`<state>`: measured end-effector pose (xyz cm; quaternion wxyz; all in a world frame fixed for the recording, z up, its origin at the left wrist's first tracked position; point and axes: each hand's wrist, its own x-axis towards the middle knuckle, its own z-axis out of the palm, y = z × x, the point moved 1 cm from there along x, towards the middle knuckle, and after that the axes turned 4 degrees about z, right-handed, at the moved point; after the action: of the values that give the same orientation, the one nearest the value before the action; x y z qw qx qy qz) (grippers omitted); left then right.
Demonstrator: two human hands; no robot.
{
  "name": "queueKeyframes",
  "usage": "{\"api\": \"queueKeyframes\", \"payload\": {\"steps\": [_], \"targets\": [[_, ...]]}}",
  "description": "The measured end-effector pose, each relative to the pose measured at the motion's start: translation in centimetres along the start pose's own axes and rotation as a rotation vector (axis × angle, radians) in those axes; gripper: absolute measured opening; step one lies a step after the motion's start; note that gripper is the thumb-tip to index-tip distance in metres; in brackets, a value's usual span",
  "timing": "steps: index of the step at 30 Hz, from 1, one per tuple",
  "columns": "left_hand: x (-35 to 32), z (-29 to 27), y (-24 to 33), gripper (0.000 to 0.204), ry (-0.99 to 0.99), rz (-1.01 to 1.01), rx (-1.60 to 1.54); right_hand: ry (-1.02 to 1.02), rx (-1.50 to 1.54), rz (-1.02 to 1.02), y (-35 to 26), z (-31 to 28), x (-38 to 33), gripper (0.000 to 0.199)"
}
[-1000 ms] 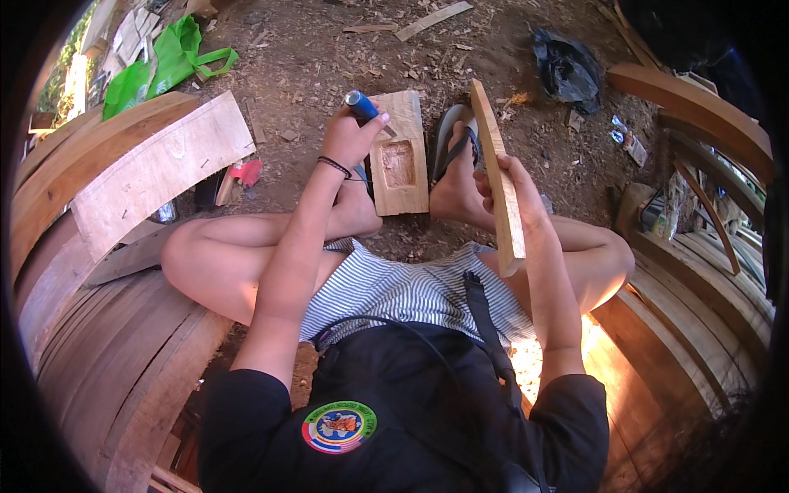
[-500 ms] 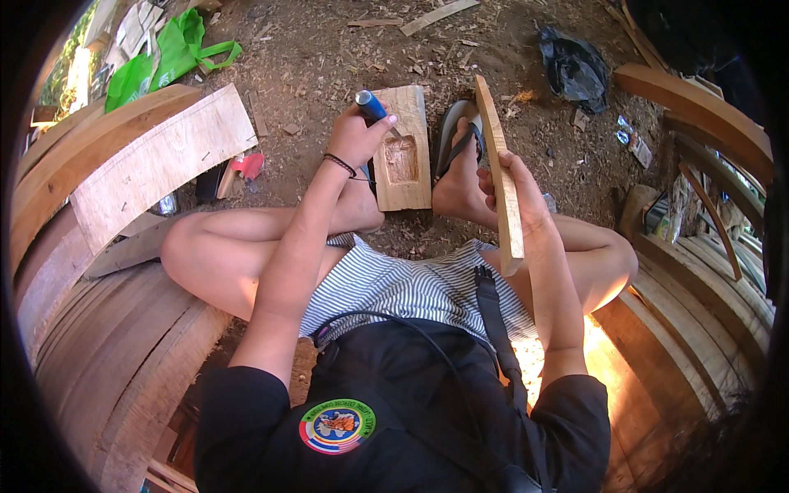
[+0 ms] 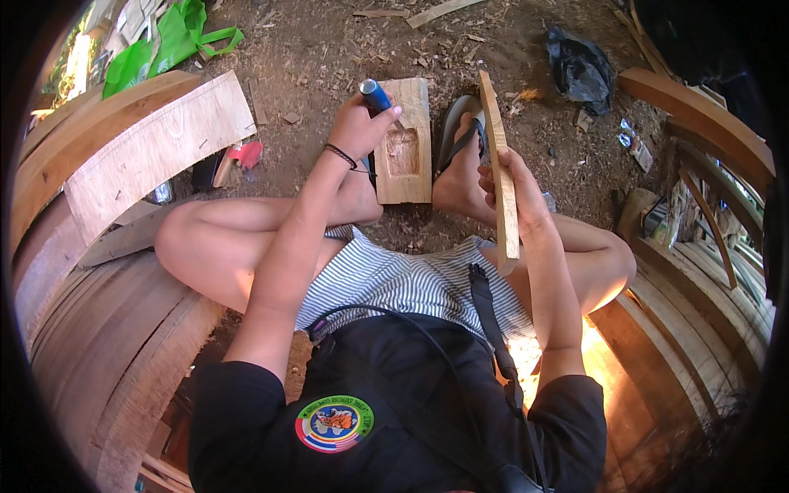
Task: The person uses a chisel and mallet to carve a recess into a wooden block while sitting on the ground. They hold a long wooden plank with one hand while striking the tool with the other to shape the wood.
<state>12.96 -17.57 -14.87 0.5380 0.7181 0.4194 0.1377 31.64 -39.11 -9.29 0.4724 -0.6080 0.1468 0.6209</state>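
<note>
Left hand (image 3: pixel 362 125) gripping chisel (image 3: pixel 376 94), right hand (image 3: pixel 521 189) plank (image 3: pixel 495 123) — I judge a slip could nick the foot (image 3: pixel 359 197) near the former.

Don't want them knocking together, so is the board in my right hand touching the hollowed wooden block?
Apart. The head view shows the board in the right hand clear of the hollowed wooden block, with a sandalled foot visible between them.
</note>
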Motion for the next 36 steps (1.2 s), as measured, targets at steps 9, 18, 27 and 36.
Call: {"api": "queueKeyframes", "payload": {"steps": [9, 18, 27, 36], "targets": [[-0.3, -0.5, 1.1, 0.03, -0.011, -0.034, -0.018, 0.001, -0.016, -0.017, 0.2, 0.4, -0.2, 0.057], [-0.1, -0.5, 0.9, 0.03, -0.023, -0.023, 0.026, 0.019, -0.024, -0.024, 0.3, 0.4, -0.2, 0.052], [-0.2, -0.7, 1.4, 0.029, -0.023, -0.019, 0.042, 0.005, -0.022, -0.021, 0.2, 0.4, -0.2, 0.059], [0.0, -0.5, 0.9, 0.03, -0.042, -0.039, 0.099, 0.011, -0.036, -0.031, 0.2, 0.6, -0.2, 0.058]]}}
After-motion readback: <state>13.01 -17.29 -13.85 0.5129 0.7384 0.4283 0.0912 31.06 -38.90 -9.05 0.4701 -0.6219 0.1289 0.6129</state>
